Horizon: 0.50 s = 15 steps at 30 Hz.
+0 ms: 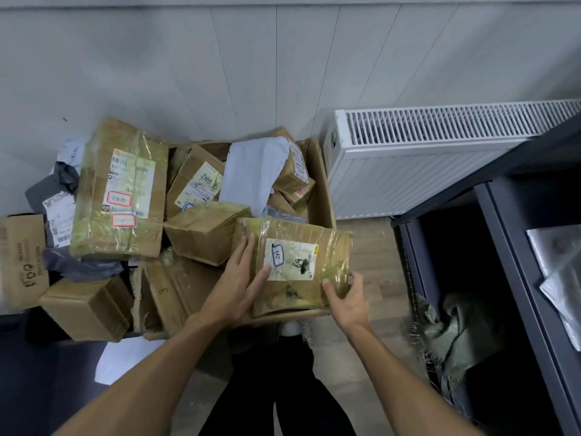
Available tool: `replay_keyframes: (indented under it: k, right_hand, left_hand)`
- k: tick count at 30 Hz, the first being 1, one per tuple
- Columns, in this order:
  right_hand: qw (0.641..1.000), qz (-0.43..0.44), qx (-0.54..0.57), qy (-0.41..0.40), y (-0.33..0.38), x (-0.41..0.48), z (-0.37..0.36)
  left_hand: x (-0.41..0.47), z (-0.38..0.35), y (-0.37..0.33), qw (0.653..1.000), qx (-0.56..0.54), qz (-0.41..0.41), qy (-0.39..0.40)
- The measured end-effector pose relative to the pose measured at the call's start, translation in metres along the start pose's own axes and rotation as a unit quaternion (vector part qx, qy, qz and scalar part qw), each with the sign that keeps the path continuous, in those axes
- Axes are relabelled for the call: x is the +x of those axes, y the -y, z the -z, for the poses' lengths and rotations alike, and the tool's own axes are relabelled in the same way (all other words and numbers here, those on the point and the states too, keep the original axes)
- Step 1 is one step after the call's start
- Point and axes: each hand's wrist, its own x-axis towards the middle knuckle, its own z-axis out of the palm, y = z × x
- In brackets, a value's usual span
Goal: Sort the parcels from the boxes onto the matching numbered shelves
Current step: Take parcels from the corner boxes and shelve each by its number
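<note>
Cardboard parcel (292, 265) is being gripped at its near-right corner by the right hand (349, 302), left hand (232, 287) pressing flat-fingered on its left edge.

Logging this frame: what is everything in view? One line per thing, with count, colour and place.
held parcel: one, brown taped cardboard, white label, front of the pile
large parcel: one, brown, red-framed labels, left on the pile
other parcels: several, brown, piled in and beside the box
open box: one, brown, by the wall
mailer bags: a few, grey, far left
white bag: one, in the box
radiator: one, white, on the wall at right
shelf unit: one, dark grey, right edge
silver mailers: at least two, on the shelf
woven sack: one, green, low in the shelf unit
left hand: flat on the held parcel's left side
right hand: grips its near right corner
</note>
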Motion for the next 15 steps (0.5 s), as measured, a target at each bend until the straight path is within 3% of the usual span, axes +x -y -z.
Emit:
replay_keyframes:
  k: [3, 8, 11, 15]
  right_hand:
    - [0.999, 0.006, 0.029, -0.028, 0.002, 0.002, 0.004]
    - [0.97, 0.145, 0.055, -0.185, 0.03, -0.01, 0.02]
    - [0.965, 0.184, 0.025, -0.185, 0.047, -0.014, 0.032]
    - [0.979, 0.136, -0.003, -0.15, 0.027, -0.011, 0.038]
  left_hand:
    - [0.002, -0.001, -0.004, 0.999, -0.012, -0.03, -0.024]
    - [0.001, 0.014, -0.016, 0.992, -0.07, -0.036, -0.095]
    - [-0.002, 0.013, -0.025, 0.988, -0.08, -0.002, -0.135]
    - [-0.008, 0.0, -0.034, 0.987, -0.126, -0.007, -0.1]
